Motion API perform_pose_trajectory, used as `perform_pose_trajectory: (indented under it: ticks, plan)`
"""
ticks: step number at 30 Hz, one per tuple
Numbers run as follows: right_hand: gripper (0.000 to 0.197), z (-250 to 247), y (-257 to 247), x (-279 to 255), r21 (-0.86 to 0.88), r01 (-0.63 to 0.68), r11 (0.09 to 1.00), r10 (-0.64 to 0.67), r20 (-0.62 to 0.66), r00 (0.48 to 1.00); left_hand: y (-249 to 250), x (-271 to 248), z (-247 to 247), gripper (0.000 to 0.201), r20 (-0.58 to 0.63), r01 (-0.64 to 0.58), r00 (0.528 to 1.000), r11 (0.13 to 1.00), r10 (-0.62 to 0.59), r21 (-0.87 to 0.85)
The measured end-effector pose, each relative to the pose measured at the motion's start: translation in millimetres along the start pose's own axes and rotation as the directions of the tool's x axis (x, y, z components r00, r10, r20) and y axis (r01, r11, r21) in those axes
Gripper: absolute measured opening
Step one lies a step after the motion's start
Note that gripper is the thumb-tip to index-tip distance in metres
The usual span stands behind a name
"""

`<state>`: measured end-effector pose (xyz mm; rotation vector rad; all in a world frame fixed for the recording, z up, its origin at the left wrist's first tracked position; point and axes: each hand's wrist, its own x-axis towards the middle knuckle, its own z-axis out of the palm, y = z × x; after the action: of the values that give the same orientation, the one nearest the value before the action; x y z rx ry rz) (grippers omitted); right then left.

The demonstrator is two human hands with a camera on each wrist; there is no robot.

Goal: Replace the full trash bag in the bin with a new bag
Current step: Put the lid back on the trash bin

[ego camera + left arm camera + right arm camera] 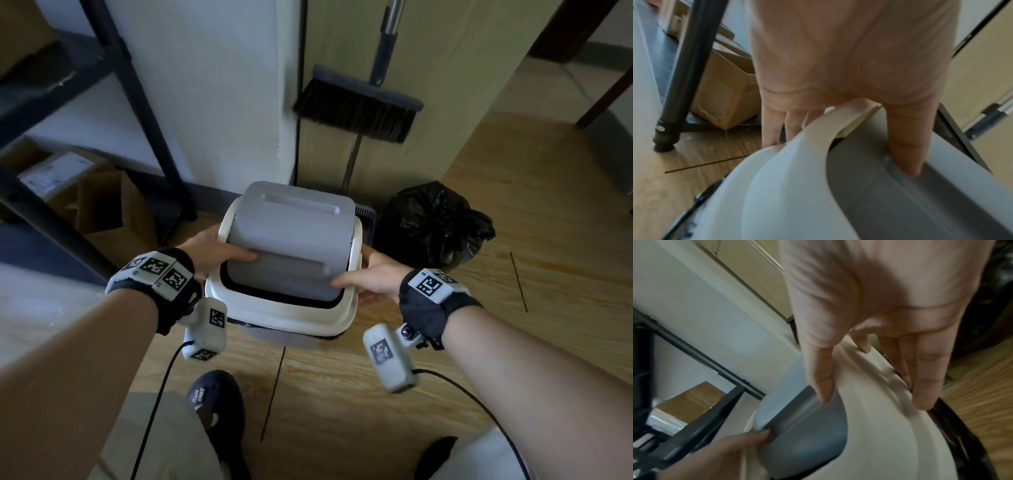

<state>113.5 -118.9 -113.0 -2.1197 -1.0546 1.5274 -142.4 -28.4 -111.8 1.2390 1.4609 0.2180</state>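
A small bin [284, 337] stands on the wood floor, topped by a white lid frame [281, 313] with a grey swing flap [291, 236]. My left hand [212, 253] grips the frame's left side, thumb on the flap. My right hand [370, 277] grips the right side the same way. In the left wrist view my left hand [838, 65] has its fingers outside the white frame [789, 186]. In the right wrist view my right hand [879, 305] clasps the frame [879, 418], and a black bag edge [953, 426] shows under the rim. A full, tied black bag [431, 229] sits on the floor right of the bin.
A broom [356, 106] leans on the wall behind the bin, with a dustpan [364, 214] below it. A black shelf leg [144, 113] and a cardboard box [102, 209] stand to the left. My shoe [215, 397] is in front of the bin.
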Motion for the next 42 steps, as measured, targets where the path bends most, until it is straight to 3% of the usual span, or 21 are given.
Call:
perform_pose_trajectory:
  ticks: [2,3,6,8,10,14,20,27,32,35,42]
  plan:
    - [0.081,11.8,-15.2,7.2,0.035,0.019,0.999,-0.019,0.006,1.0,-8.6,5.8,-17.8,0.1,-0.064,-0.009,0.998,0.997,0.004,-0.082]
    - [0.085,18.2,-24.2,10.5,0.045,0.031,0.999,-0.031,0.006,0.999,-12.4,9.3,-26.9,0.104,-0.122,-0.028,0.992,0.995,0.015,-0.1]
    - [0.118,36.5,-50.7,24.6,0.07,0.067,0.995,-0.068,0.004,0.998,-15.8,11.7,-51.3,0.085,-0.289,-0.066,0.957,0.991,0.029,-0.12]
    - [0.126,44.9,-66.2,37.2,0.09,0.097,0.991,-0.097,-0.005,0.995,-13.5,13.2,-63.4,0.072,-0.344,-0.099,0.938,0.986,0.047,-0.134]
    - [0.123,49.2,-81.3,45.4,0.093,0.117,0.989,-0.116,-0.015,0.993,-11.7,22.0,-73.0,0.071,-0.387,-0.137,0.919,0.982,0.078,-0.128]
    - [0.098,48.9,-104.4,64.7,0.109,0.124,0.986,-0.122,-0.025,0.992,-6.1,39.9,-82.7,0.067,-0.465,-0.19,0.879,0.972,0.107,-0.136]
    - [0.093,55.1,-124.1,92.3,0.17,0.116,0.978,-0.122,0.025,0.992,2.8,65.6,-97.2,0.062,-0.581,-0.232,0.803,0.968,0.135,-0.097]
    - [0.121,71.3,-129.7,110.3,0.164,0.096,0.982,-0.111,0.084,0.99,-8.6,79.9,-112.1,0.055,-0.598,-0.172,0.797,0.981,0.085,-0.089]
    - [0.13,74.3,-136.2,111.1,0.12,0.075,0.99,-0.085,0.078,0.993,-13.0,81.5,-113.6,0.048,-0.613,-0.173,0.789,0.975,0.054,-0.136]
    - [0.127,77.7,-142.8,111.3,0.118,0.075,0.99,-0.085,0.081,0.993,-18.1,79.0,-116.4,0.048,-0.604,-0.171,0.796,0.97,0.034,-0.171]
    - [0.098,79.9,-139.4,104.0,0.149,0.051,0.988,-0.063,0.081,0.995,-24.2,79.0,-119.2,0.055,-0.599,-0.173,0.799,0.971,0.041,-0.164]
